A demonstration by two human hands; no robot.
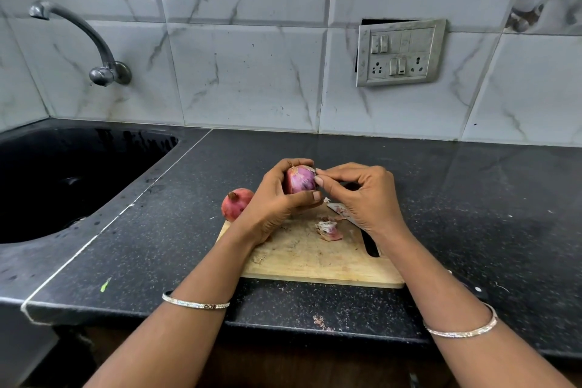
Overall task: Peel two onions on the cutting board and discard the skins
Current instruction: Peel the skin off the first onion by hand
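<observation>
The left hand (277, 201) is curling its fingers and thumb around a purple-red round onion (300, 181), holding it raised above the far edge of the pale wooden rectangular cutting board (315, 261); the right hand (362, 195) is pinching the same onion's right side, thumb and forefinger drawn together at its surface and the other fingers bending loosely behind; whether a strip of skin is caught between those tips cannot be told. A reddish-brown unpeeled onion (236, 203) is sitting at the board's far left corner, partly hidden by the left hand; papery pinkish-white onion skins (327, 230) are lying near the middle of the board; a steel-bladed knife with a black handle (370, 244) is lying along the board's right side, passing under the right wrist. The board is resting on a black speckled stone countertop (472, 198); a black sink basin (63, 183) is lying to the left, with a curved grey metal tap (78, 38) above it; a grey switch-and-socket plate (400, 52) is hanging on the marbled white wall tiles.
</observation>
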